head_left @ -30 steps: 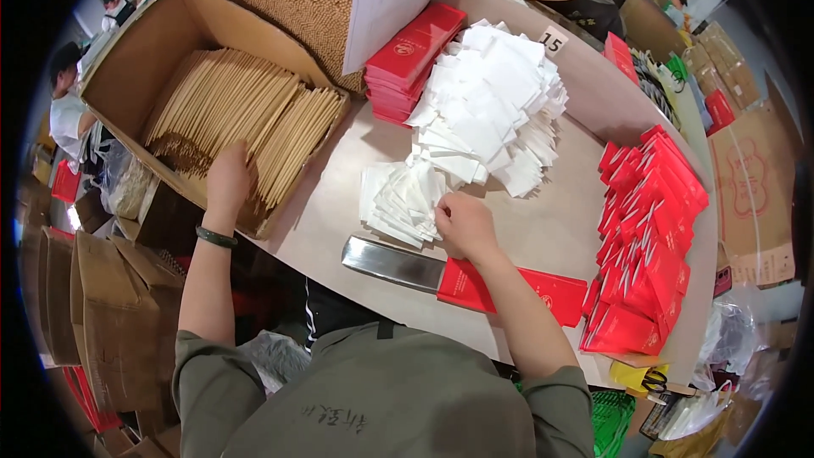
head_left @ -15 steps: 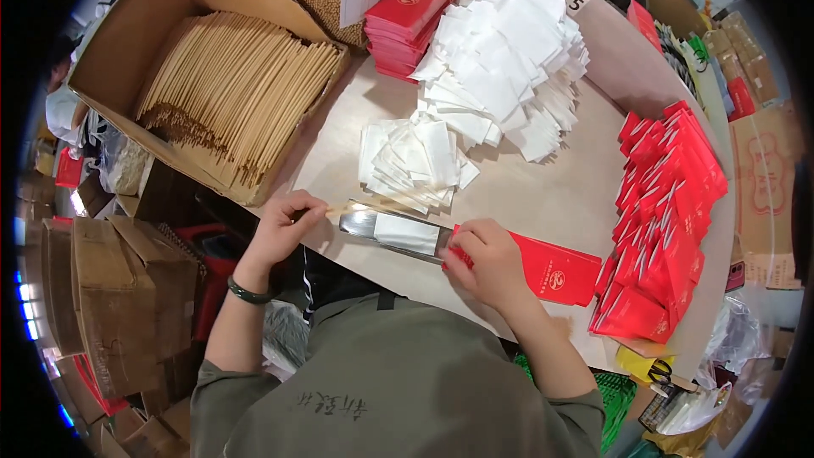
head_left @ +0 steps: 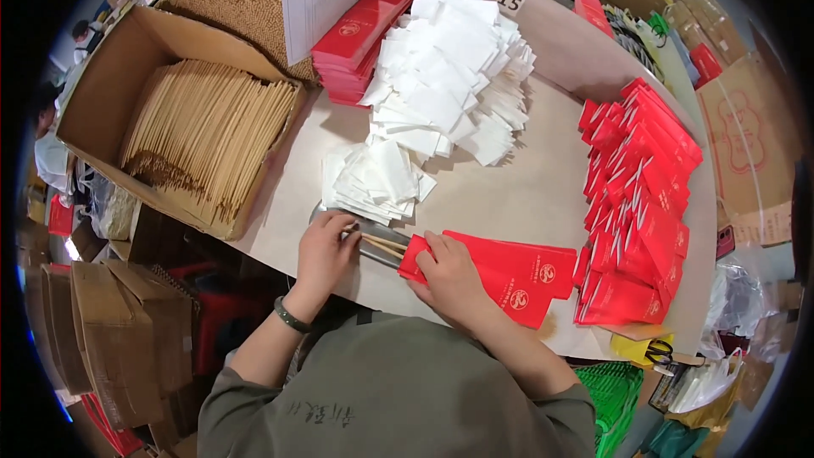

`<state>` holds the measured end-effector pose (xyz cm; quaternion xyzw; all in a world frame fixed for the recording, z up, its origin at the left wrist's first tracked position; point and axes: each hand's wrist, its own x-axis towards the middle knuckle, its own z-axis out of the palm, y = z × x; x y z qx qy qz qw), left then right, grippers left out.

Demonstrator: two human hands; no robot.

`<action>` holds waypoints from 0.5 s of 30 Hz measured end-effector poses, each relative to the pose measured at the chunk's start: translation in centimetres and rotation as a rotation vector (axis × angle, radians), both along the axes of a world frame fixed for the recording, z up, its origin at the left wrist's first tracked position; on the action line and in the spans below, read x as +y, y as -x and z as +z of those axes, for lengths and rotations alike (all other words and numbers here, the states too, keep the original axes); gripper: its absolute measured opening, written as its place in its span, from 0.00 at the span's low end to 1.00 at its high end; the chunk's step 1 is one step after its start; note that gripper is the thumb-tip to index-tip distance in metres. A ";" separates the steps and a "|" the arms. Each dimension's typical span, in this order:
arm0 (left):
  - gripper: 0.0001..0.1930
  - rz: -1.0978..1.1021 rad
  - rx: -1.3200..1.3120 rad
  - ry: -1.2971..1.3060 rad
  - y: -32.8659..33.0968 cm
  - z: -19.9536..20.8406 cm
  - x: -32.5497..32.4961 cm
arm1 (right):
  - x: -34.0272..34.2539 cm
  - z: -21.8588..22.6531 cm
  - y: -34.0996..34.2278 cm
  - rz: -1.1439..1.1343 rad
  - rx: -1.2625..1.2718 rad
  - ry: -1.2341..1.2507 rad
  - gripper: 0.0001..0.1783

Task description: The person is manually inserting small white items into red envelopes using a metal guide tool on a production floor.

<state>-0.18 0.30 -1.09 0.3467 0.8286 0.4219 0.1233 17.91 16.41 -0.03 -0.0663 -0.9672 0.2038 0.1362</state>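
Note:
My left hand (head_left: 326, 252) pinches a pair of chopsticks (head_left: 383, 243) by their ends, pointing right. Their far ends run to the mouth of a red paper sleeve (head_left: 417, 256), where the sleeve hides them. Gripping that sleeve near its mouth is my right hand (head_left: 449, 274), thumb and fingers closed on it. More flat red sleeves (head_left: 543, 267) lie under and to the right of this hand. Beneath the chopsticks rests a shiny metal holder (head_left: 373, 229), partly covered by my left hand. A small pile of white paper packets (head_left: 373, 178) lies just beyond it.
A cardboard box of chopsticks (head_left: 208, 131) stands at the left, another bulk load (head_left: 233, 13) behind it. At the back are stacked red sleeves (head_left: 360, 30) and a large heap of white packets (head_left: 454, 68). Filled red sleeves (head_left: 632, 212) pile up along the right-hand table wall.
My left hand has brought the chopsticks right, to the sleeve's mouth. My right hand now holds the sleeve over the metal holder, and the white packet there is out of sight. The view has shifted.

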 end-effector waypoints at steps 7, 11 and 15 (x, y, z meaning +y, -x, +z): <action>0.23 -0.430 -0.030 -0.155 -4.8 3.7 1.3 | 0.3 1.4 0.3 0.032 -0.012 0.123 0.23; 0.26 -0.179 -0.093 0.123 -3.1 3.4 -0.2 | 0.3 0.5 0.3 0.030 0.055 0.104 0.23; 0.27 -0.465 -0.299 0.082 -5.3 3.9 1.9 | 0.5 0.2 0.7 0.084 0.099 0.113 0.22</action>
